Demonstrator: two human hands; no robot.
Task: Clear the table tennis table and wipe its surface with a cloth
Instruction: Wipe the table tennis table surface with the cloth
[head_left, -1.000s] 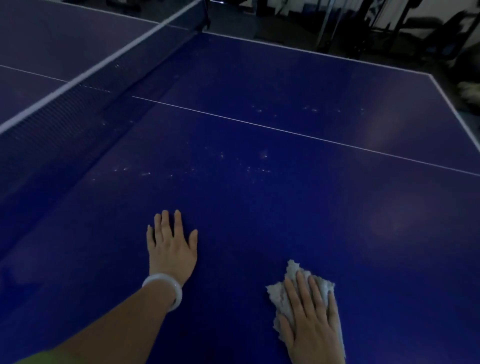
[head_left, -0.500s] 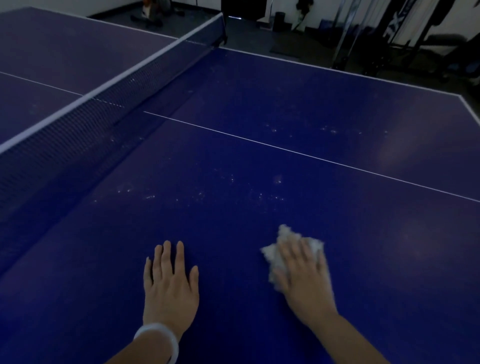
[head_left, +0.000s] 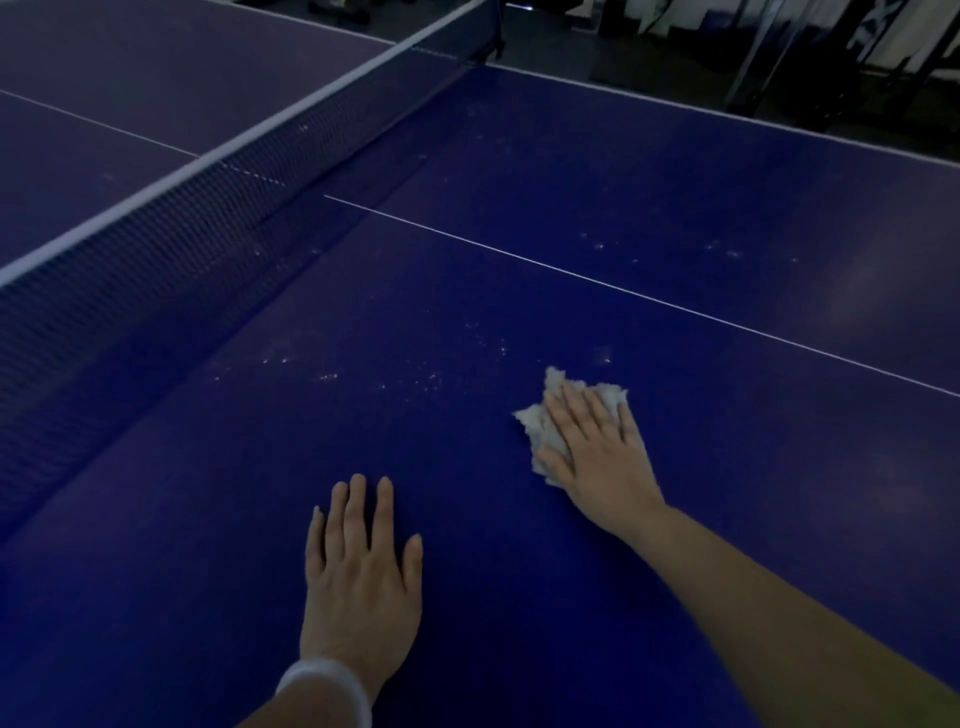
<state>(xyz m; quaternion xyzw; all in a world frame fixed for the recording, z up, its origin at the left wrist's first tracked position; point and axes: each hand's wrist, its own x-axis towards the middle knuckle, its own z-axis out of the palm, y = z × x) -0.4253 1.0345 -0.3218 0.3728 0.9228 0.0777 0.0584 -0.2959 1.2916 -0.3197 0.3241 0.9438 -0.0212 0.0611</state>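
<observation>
Head view shows your right hand (head_left: 597, 452) pressing flat-fingered on the cloth (head_left: 540, 426) at centre right of the table (head_left: 727, 519) — beside pale specks (head_left: 431, 382) — while your left hand (head_left: 361, 577) braces, fingers straight, lower centre.

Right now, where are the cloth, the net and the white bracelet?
cloth (head_left: 535, 423): head view, frayed left edge beside the fingers.
net (head_left: 171, 249): head view, dark mesh below the white top band.
white bracelet (head_left: 332, 680): head view, top of the band on the left wrist.
</observation>
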